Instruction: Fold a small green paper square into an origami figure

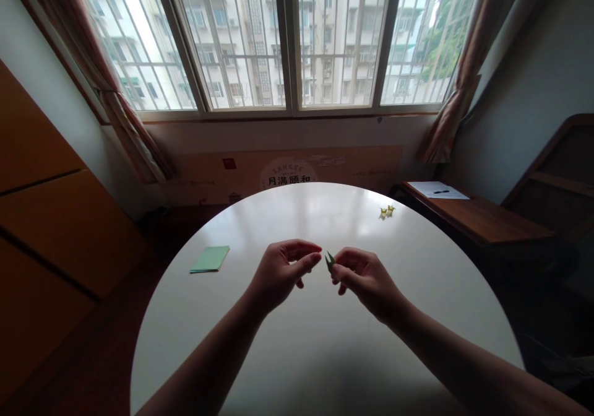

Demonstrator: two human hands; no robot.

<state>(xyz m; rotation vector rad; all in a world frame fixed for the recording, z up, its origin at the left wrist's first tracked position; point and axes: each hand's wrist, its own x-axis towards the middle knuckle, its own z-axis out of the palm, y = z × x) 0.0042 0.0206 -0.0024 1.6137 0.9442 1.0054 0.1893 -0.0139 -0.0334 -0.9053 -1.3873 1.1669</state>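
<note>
My right hand [359,278] pinches a small folded green paper piece [330,260] above the middle of the round white table [417,261]. My left hand [283,273] hovers just left of that paper, its fingers curled with thumb and forefinger brought close together, and nothing shows inside them. The two hands are a finger's width apart, the paper's pointed tips sticking up between them.
A stack of green paper sheets [210,259] lies on the table's left side. A small yellow folded paper figure [387,211] sits at the far right. A wooden side desk [477,215] with a white sheet and pen [438,190] stands to the right, under the barred window.
</note>
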